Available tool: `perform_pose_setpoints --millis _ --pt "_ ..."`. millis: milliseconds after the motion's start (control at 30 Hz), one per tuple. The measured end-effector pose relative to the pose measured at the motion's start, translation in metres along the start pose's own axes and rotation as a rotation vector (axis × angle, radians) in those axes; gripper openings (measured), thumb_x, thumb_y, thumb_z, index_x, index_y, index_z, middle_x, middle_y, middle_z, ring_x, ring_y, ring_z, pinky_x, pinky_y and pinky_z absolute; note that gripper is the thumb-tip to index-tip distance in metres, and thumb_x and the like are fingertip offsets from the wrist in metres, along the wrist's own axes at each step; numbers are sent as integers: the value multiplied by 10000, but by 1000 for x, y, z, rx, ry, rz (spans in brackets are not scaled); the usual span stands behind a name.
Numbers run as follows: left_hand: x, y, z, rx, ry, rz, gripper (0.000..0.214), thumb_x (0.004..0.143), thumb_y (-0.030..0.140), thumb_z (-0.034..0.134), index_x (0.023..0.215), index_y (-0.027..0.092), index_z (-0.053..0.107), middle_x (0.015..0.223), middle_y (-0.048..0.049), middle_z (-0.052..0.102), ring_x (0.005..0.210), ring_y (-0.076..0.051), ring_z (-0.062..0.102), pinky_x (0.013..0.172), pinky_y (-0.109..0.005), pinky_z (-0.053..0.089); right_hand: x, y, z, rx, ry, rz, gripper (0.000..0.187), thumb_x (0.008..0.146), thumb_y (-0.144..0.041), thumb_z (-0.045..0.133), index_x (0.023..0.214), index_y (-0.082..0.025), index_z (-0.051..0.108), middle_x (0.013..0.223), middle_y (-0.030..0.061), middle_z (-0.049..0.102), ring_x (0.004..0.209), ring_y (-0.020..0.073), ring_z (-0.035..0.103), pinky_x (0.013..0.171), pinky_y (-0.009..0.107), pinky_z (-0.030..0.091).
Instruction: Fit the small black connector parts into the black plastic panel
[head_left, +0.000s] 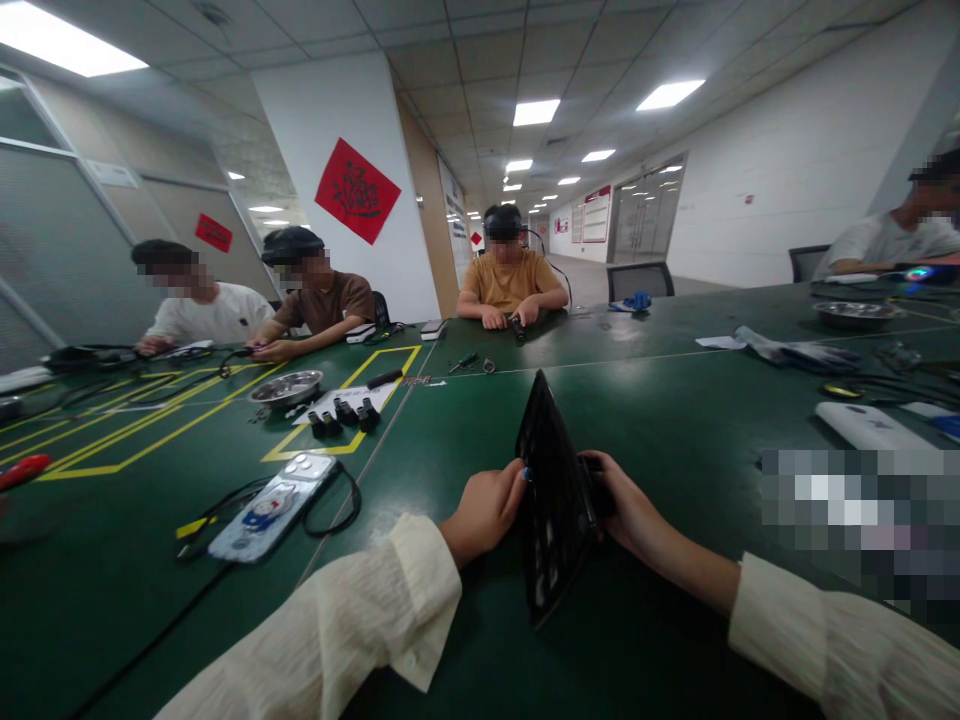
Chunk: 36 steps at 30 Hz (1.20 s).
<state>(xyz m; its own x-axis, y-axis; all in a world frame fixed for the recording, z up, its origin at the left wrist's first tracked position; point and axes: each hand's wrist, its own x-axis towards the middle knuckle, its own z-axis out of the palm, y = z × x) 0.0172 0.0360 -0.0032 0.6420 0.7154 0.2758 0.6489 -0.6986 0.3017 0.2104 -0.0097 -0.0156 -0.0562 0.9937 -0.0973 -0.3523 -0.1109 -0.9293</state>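
A flat black panel (551, 500), glossy and plate-like, stands on edge on the green table (660, 420) in front of me. My left hand (484, 512) grips its left side, fingers curled round the edge. My right hand (626, 505) holds the right side, pressed against a small dark part behind the panel that I cannot make out. Both sleeves are cream-coloured.
A phone in a clear case (274, 505) with a black cable lies at the left. Several small black parts (343, 415) and a metal bowl (286, 388) sit further back. Three people sit across the table, another at the far right. A white device (870, 425) lies at the right.
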Motion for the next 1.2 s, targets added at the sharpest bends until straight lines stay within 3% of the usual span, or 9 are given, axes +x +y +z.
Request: perform_pose_setpoints --millis 500,767,1200 --pt "-2 -2 3 87 -3 33 272 907 335 183 864 183 404 651 -9 541 577 -152 529 546 -239 335 -1 0 1 -1 9 -3 316 749 -389 428 1029 -244 424 699 -16 519 484 127 518 348 208 337" --pt "-3 1 -2 -30 -15 29 355 916 340 107 848 179 416 600 5 493 535 -137 499 540 -232 340 7 7 -5 2 6 2 326 733 -346 436 1041 -241 417 713 -11 528 483 129 525 346 212 352" --pt "-2 0 0 66 -2 47 259 898 320 199 876 181 416 641 -12 539 572 -155 529 540 -244 331 5 4 -4 -8 -16 12 289 762 -332 410 1036 -242 394 702 -14 525 454 126 520 312 205 338"
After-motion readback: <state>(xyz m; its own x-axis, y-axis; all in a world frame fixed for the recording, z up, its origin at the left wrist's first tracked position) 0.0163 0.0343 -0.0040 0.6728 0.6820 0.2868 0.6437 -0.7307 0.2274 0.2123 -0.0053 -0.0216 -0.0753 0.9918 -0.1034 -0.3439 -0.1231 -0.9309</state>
